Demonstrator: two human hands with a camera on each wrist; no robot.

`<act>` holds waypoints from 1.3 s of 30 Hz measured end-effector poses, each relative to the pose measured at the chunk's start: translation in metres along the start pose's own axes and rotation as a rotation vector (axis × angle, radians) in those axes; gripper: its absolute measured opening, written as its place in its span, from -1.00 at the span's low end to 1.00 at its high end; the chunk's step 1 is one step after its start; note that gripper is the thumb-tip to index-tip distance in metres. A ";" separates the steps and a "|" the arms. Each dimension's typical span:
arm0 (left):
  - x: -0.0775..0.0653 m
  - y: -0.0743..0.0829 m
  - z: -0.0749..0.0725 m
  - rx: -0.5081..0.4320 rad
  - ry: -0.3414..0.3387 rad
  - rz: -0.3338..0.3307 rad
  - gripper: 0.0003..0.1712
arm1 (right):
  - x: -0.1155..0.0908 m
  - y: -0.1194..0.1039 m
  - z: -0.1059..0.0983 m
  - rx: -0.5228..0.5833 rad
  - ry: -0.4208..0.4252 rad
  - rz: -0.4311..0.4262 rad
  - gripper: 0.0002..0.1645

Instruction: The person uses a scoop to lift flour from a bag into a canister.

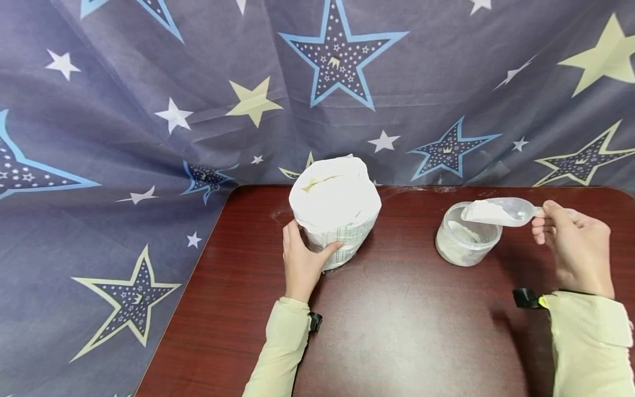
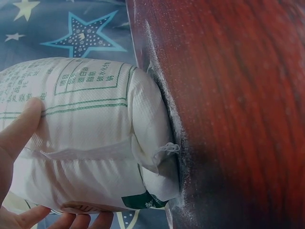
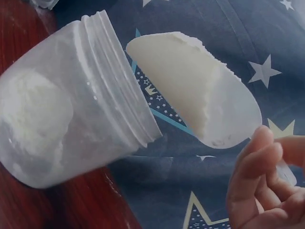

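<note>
Two hands at work over a dark red table (image 1: 397,331). R hand (image 1: 577,240) pinches the handle of a clear scoop (image 1: 518,212) btwn thumb & fingers, other fingers curled in. Scoop points L from that hand, w/ white powder (image 1: 485,212) heaped toward its tip. Right under the tip, just L of R hand, is an open clear jar (image 1: 461,255), part-filled w/ white powder too; R wrist view shows a gap btwn scoop & rim. Jar stands btwn R hand & the bag, so it's in the way of a straight low path across.

L hand (image 1: 305,262) grips the white bag (image 1: 349,242), thumb on the printed side, fingers round the other. Bag is upright just ahead of that hand, mouth open. White dust (image 2: 164,78) lies on the table along the bag's base, w/ a loose thread (image 2: 169,148) there. Star-print cloth (image 1: 337,132) hangs beyond both hands, close behind the bag. Black strap pc. (image 1: 315,321) at L wrist, another (image 1: 525,298) at R.
</note>
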State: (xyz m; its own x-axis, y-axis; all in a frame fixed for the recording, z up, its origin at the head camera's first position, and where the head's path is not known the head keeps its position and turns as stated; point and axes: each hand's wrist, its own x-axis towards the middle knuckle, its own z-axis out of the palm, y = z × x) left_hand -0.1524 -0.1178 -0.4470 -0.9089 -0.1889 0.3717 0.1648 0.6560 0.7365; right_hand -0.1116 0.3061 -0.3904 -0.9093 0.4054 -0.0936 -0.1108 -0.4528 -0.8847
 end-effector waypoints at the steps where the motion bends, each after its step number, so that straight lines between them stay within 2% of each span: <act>1: 0.000 0.000 0.000 -0.001 -0.001 -0.001 0.08 | 0.000 -0.001 0.001 -0.018 0.011 -0.007 -0.76; 5: 0.000 0.000 0.000 -0.004 -0.001 -0.005 0.08 | -0.002 -0.002 0.004 -0.078 0.040 -0.039 -0.77; 11: 0.000 0.000 0.000 0.001 -0.004 -0.004 0.09 | -0.005 -0.005 0.010 -0.133 0.040 -0.089 -0.76; 16: -0.001 0.000 0.001 0.002 -0.005 -0.004 0.09 | -0.009 -0.007 0.016 -0.266 0.091 -0.139 -0.72; 21: -0.001 0.001 0.000 0.001 -0.002 0.001 0.09 | -0.012 -0.009 0.021 -0.467 0.145 -0.174 -0.70; 29: -0.001 0.001 -0.001 0.006 -0.004 -0.001 0.08 | -0.009 -0.012 0.024 -0.679 0.198 -0.189 -0.69; 31: 0.000 0.000 -0.001 0.002 -0.003 0.000 0.08 | -0.009 -0.012 0.025 -0.712 0.203 -0.196 -0.69; 36: -0.001 0.000 0.000 0.000 0.003 -0.001 0.07 | -0.009 -0.011 0.027 -0.705 0.202 -0.219 -0.71; 39: -0.001 0.000 0.000 -0.002 0.002 -0.001 0.07 | -0.011 -0.012 0.028 -0.749 0.203 -0.241 -0.67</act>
State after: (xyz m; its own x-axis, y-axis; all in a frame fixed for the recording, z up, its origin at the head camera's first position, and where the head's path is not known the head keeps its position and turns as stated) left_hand -0.1513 -0.1175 -0.4474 -0.9084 -0.1907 0.3721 0.1649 0.6544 0.7379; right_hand -0.1117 0.2849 -0.3663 -0.7961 0.5930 0.1209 0.0691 0.2877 -0.9552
